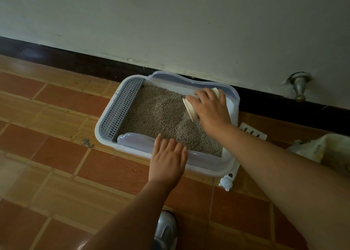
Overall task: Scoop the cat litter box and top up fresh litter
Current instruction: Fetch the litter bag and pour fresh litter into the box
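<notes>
While left hand [167,159] lies flat | right hand [210,109] grips tilted cup [190,109]

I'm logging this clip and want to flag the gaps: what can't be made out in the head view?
All in the head view:
Cup: the right hand wraps it, so what is left inside cannot be told.
Bag: cut off by the frame's right edge; its print is blurred.
White slotted piece: the right forearm covers part; cannot tell what it is.
Litter: any clumps are too small and dim.
</notes>
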The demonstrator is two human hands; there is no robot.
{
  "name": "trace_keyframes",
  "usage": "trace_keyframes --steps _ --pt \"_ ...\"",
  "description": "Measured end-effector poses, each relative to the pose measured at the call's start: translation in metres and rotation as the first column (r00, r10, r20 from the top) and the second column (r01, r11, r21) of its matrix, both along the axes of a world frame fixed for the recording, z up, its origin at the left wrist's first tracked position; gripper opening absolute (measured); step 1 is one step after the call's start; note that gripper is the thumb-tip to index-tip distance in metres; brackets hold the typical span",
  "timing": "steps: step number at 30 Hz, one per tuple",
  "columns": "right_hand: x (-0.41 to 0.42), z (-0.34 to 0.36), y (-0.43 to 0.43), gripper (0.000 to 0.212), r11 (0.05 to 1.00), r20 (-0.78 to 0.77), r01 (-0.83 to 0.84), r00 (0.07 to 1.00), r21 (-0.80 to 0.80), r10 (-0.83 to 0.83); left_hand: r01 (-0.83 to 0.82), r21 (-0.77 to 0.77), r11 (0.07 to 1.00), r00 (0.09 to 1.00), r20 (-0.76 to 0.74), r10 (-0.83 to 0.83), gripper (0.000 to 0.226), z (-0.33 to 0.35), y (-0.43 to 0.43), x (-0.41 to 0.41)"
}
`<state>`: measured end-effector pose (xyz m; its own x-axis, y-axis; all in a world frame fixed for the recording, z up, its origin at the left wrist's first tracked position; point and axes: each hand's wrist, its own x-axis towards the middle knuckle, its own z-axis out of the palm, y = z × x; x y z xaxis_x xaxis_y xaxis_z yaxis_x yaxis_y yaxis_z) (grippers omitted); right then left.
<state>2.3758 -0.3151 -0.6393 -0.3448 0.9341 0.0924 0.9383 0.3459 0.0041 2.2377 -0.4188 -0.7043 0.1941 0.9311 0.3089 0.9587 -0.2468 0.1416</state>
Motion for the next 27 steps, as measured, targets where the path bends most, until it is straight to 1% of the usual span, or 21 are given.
trace_keyframes --steps 5,8,12,16,19,22,24,26,27 --pt "0.007 0.006 -0.003 0.078 1.000 0.049 -0.015 0.999 -0.011 0.015 -0.006 0.007 1.000 1.000 -0.002 0.006 0.033 -0.001 0.001 0.001" --pt "0.011 0.008 -0.006 0.082 0.999 0.077 -0.030 0.997 0.034 0.027 -0.012 0.003 1.000 1.000 0.006 0.012 0.033 -0.001 0.001 0.001" --pt "0.015 0.010 -0.006 0.079 0.993 0.132 -0.079 0.989 0.092 0.067 -0.026 0.009 1.000 1.000 0.015 0.026 0.032 -0.001 0.001 0.004" --pt "0.021 0.011 -0.008 0.078 0.965 0.182 -0.184 0.972 0.186 0.150 -0.055 -0.002 0.998 0.998 0.007 0.055 0.035 0.001 0.002 0.007" --pt "0.026 0.011 -0.010 0.076 0.957 0.182 -0.222 0.965 0.188 0.188 -0.077 -0.011 0.997 0.997 0.007 0.077 0.037 0.003 0.002 0.011" --pt "0.029 0.012 -0.015 0.075 0.983 0.109 -0.160 0.983 0.086 0.150 -0.091 -0.029 0.995 0.996 0.012 0.092 0.038 0.005 0.001 0.013" --pt "0.032 0.016 -0.018 0.075 0.997 0.023 -0.064 0.998 0.036 0.063 -0.094 -0.037 0.995 0.996 0.008 0.094 0.038 0.006 0.001 0.014" --pt "0.037 0.022 -0.020 0.075 0.996 -0.153 0.093 0.984 0.001 -0.092 -0.092 -0.058 0.994 0.996 0.008 0.092 0.039 0.007 0.002 0.016" --pt "0.041 0.027 -0.023 0.077 0.983 -0.271 0.181 0.946 -0.011 -0.177 -0.087 -0.072 0.994 0.996 0.013 0.088 0.040 0.007 0.003 0.019"
